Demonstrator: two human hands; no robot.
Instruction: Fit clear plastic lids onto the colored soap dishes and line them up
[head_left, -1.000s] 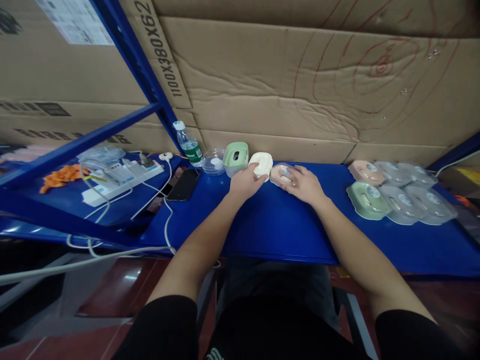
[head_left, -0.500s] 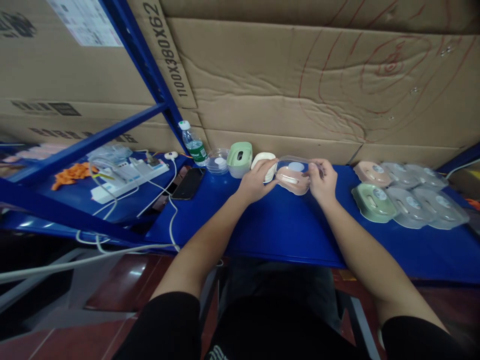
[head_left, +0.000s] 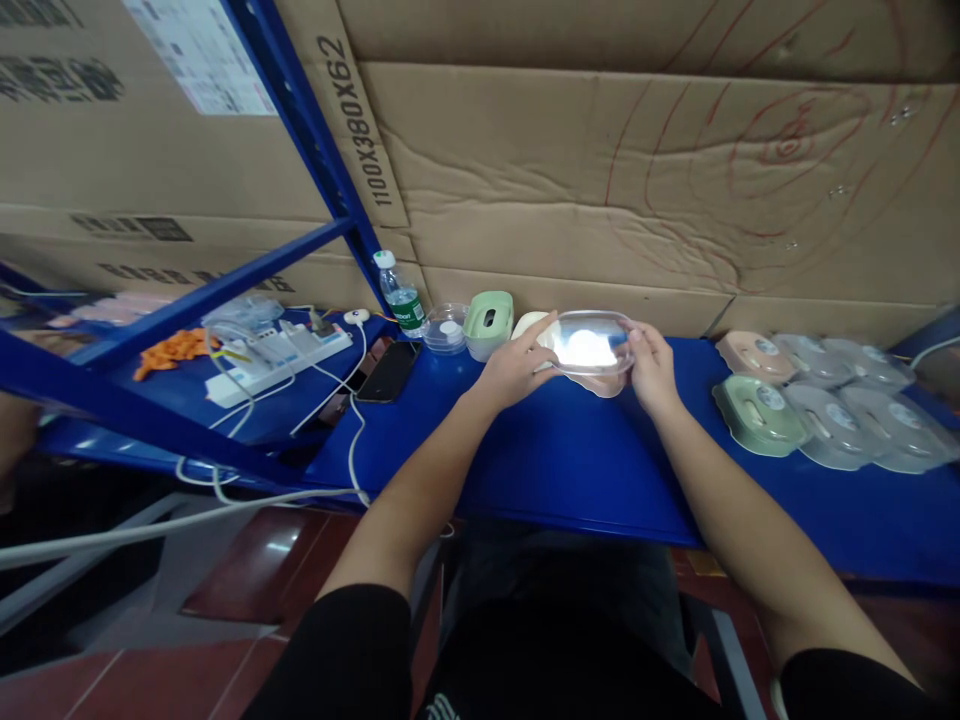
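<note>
A clear plastic lid (head_left: pixel 592 345), bright with reflected light, is above a pink box (head_left: pixel 602 386) whose lower edge shows beneath it. My left hand (head_left: pixel 516 372) has its fingers closed at the lid's left edge. At the right edge, my right hand (head_left: pixel 652 372) pinches the lid between thumb and fingers. Glare hides most of the pink box, so I cannot tell whether lid and box touch. Behind my left fingers is a cream-coloured piece (head_left: pixel 531 324), partly covered. Left of it stand a green box with a slot (head_left: pixel 489 325) and clear plastic covers (head_left: pixel 447 330).
Several lidded boxes stand at the right, among them a green one (head_left: pixel 761 415) and a pink one (head_left: pixel 756 357). To the left are a water bottle (head_left: pixel 405 300), a black phone (head_left: pixel 388 372), a power strip (head_left: pixel 281 362) and cables. Cardboard (head_left: pixel 525 160) walls the back of the blue table (head_left: pixel 570 460).
The clear lid has come up and tilted, now reflecting light over the pink box. Both hands stay at its sides. The whole view has shifted slightly.
</note>
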